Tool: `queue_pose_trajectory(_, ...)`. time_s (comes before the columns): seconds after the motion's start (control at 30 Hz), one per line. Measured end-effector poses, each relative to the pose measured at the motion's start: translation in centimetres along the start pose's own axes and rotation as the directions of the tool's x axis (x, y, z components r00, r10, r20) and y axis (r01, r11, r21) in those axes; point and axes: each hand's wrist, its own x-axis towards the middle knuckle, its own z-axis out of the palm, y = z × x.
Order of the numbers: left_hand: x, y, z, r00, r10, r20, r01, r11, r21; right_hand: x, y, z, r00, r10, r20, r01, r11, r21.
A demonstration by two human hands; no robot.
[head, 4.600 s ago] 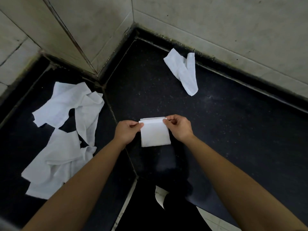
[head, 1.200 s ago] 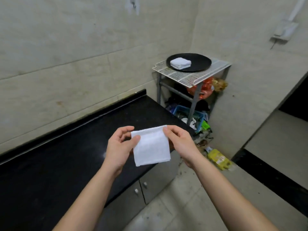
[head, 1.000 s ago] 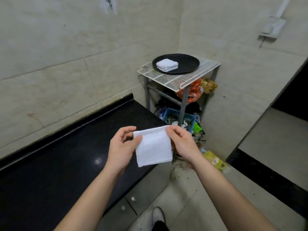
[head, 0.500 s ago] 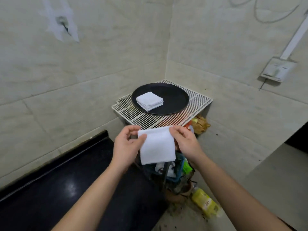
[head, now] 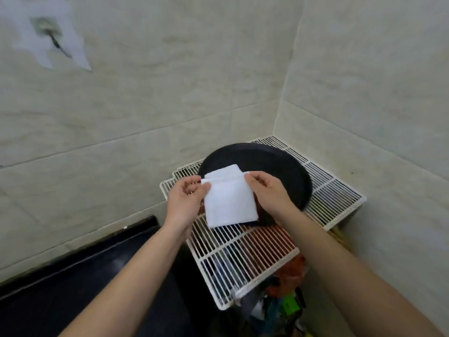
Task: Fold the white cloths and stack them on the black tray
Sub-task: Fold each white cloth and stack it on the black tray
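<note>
The fingers (head: 194, 188) of the left hand (head: 184, 205) are curled and pinch the upper left corner of a folded white cloth (head: 229, 203), with the thumb on its near face. The fingers of the right hand (head: 269, 195) pinch the upper right corner in the same way. Held by these 2 corners, the cloth hangs as a flat, nearly square panel in the air over the near left part of the black tray (head: 274, 166) and hides that stretch of its rim. Just behind the cloth's top edge, a stack of folded cloths (head: 222, 171) lies on the left side of the tray; how many it holds cannot be told. The round tray rests on a white wire rack (head: 243, 251), which reaches out past the tray to the front and right. Under the tray, through the rack's bars, an orange bag (head: 289, 271) and a green packet (head: 289, 305) show, their print too blurred to read. A black desk (head: 73, 288) lies to the lower left of the tray. Beige tiled walls (head: 170, 93) meet in a corner behind the tray, and a pale patch (head: 48, 40) sits on the wall far up and left of it.
</note>
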Motion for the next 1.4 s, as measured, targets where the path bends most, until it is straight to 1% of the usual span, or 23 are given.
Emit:
queue_pose_trajectory(0.1,3.8,0.2,2.1,0.993,-0.073,-0.093,0.073,0.997,-0.009,5.7,0.2,-0.3,0.997,0.018,0.07,-0.017,1.0,-0.015)
queue_pose_trajectory(0.23,7.6,0.0,4.6,0.968,-0.152,-0.199,0.148,0.988,-0.036,11.8,1.1,0.0,0.992,0.03,0.12,-0.024,0.998,-0.051)
queue_pose_trajectory(0.33,9.6,-0.6,5.9,0.941,-0.22,-0.257,0.208,0.975,-0.073,14.9,2.1,0.1,0.988,0.044,0.148,-0.04,0.999,-0.025)
queue_pose_trajectory(0.43,10.2,-1.3,6.1,0.926,-0.234,-0.295,0.23,0.972,-0.05,16.1,2.8,0.6,0.988,0.052,0.149,-0.052,0.999,-0.003)
queue_pose_trajectory(0.53,10.4,-2.1,6.1,0.906,-0.235,-0.353,0.237,0.971,-0.037,16.8,3.8,1.3,0.983,0.06,0.174,-0.049,0.996,-0.068)
queue_pose_trajectory(0.6,10.2,-2.3,5.9,0.902,-0.228,-0.366,0.23,0.972,-0.04,16.6,4.3,1.5,0.983,0.041,0.18,-0.023,0.995,-0.101)
queue_pose_trajectory(0.73,9.6,-2.0,5.9,0.904,-0.207,-0.373,0.2,0.978,-0.057,16.4,4.4,1.2,0.99,-0.006,0.144,0.024,0.992,-0.12)
queue_pose_trajectory(0.8,9.5,-2.0,5.9,0.908,-0.172,-0.382,0.176,0.984,-0.027,16.3,4.1,1.1,0.99,-0.032,0.139,0.051,0.989,-0.141)
queue_pose_trajectory(0.87,9.3,-2.2,6.0,0.91,-0.144,-0.388,0.173,0.984,0.042,16.2,4.2,1.3,0.985,-0.058,0.163,0.093,0.972,-0.216)
queue_pose_trajectory(0.93,9.0,-2.5,6.0,0.909,-0.138,-0.394,0.181,0.981,0.073,16.1,4.6,1.4,0.978,-0.061,0.201,0.12,0.947,-0.297)
queue_pose_trajectory(0.97,8.8,-2.7,5.9,0.911,-0.119,-0.394,0.163,0.983,0.079,15.9,4.8,1.2,0.976,-0.065,0.207,0.125,0.948,-0.293)
queue_pose_trajectory(1.0,8.7,-2.9,5.8,0.917,-0.067,-0.394,0.123,0.985,0.12,15.8,4.9,1.0,0.977,-0.075,0.199,0.128,0.955,-0.269)
queue_pose_trajectory(1.03,8.5,-3.1,5.6,0.919,0.028,-0.392,0.065,0.973,0.222,15.6,4.9,0.7,0.979,-0.101,0.178,0.144,0.959,-0.246)
queue_pose_trajectory(1.07,8.1,-3.3,5.2,0.919,0.162,-0.36,-0.015,0.925,0.379,15.4,4.9,0.3,0.977,-0.143,0.159,0.178,0.955,-0.235)
queue_pose_trajectory(1.1,7.7,-3.7,4.7,0.914,0.306,-0.267,-0.117,0.828,0.548,15.2,5.1,0.0,0.969,-0.191,0.159,0.225,0.945,-0.236)
queue_pose_trajectory(1.13,7.3,-4.2,4.2,0.906,0.408,-0.114,-0.227,0.694,0.683,14.9,5.3,-0.2,0.955,-0.232,0.183,0.273,0.931,-0.243)
queue_pose_trajectory(1.17,7.0,-4.7,3.8,0.903,0.426,0.056,-0.31,0.558,0.77,14.7,5.6,-0.4,0.94,-0.253,0.23,0.31,0.914,-0.262)
queue_pose_trajectory(1.2,6.7,-5.3,3.5,0.908,0.373,0.189,-0.354,0.447,0.821,14.4,6.0,-0.5,0.921,-0.256,0.293,0.346,0.885,-0.312)
queue_pose_trajectory(1.23,6.5,-5.9,3.3,0.924,0.278,0.264,-0.357,0.376,0.855,14.1,6.4,-0.6,0.901,-0.244,0.359,0.381,0.84,-0.387)
queue_pose_trajectory(1.27,6.5,-6.3,3.1,0.94,0.182,0.288,-0.336,0.356,0.872,14.0,6.7,-0.6,0.885,-0.225,0.408,0.413,0.784,-0.464)
queue_pose_trajectory(1.3,6.5,-6.7,2.9,0.95,0.115,0.29,-0.312,0.368,0.876,13.8,7.0,-0.5,0.876,-0.21,0.434,0.433,0.738,-0.518)
queue_pose_trajectory(1.33,6.6,-6.7,2.8,0.954,0.078,0.289,-0.296,0.381,0.876,13.7,7.0,-0.4,0.873,-0.202,0.443,0.442,0.713,-0.545)
queue_pose_trajectory(1.4,6.8,-6.3,2.8,0.955,0.041,0.295,-0.288,0.379,0.879,13.6,6.7,-0.3,0.874,-0.195,0.445,0.443,0.696,-0.565)
